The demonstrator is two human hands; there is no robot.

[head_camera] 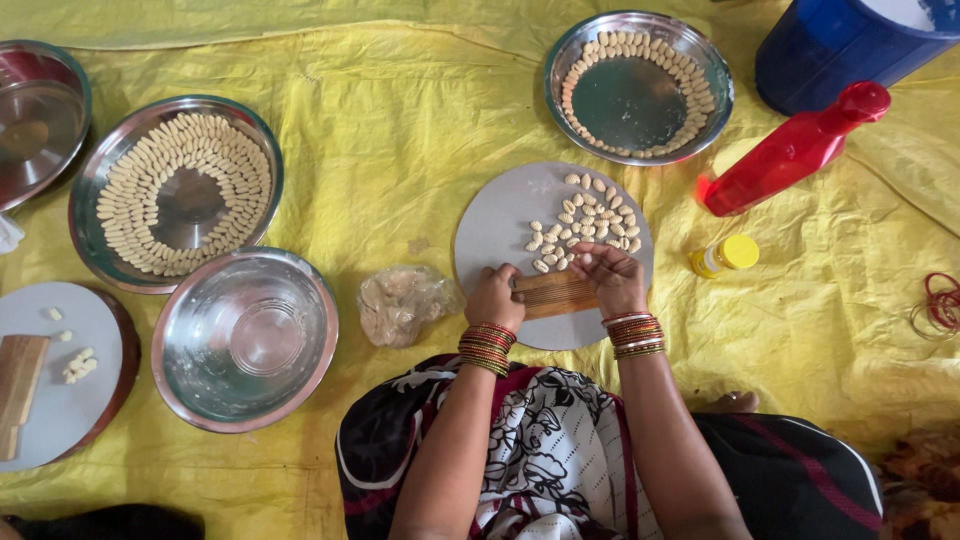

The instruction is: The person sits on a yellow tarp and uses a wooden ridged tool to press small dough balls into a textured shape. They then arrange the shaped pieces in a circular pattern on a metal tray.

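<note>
A round grey board [500,215] lies in front of me on the yellow sheet. On its near part rests a small ridged wooden block [553,294]. My left hand [494,297] grips the block's left end. My right hand [610,277] rests at the block's right end, fingertips pinching a small pale dough piece [585,259]. Several small shaped dough pieces [590,222] lie scattered on the board's far right part. A lump of dough in a clear plastic bag [402,302] sits just left of the board.
A steel plate [640,85] ringed with dough pieces lies beyond the board; another fuller plate [178,192] is at left. An empty steel bowl [246,338], a second board with wooden block [55,375], a red bottle [790,150], yellow-capped jar [724,256] and blue container [840,45] surround.
</note>
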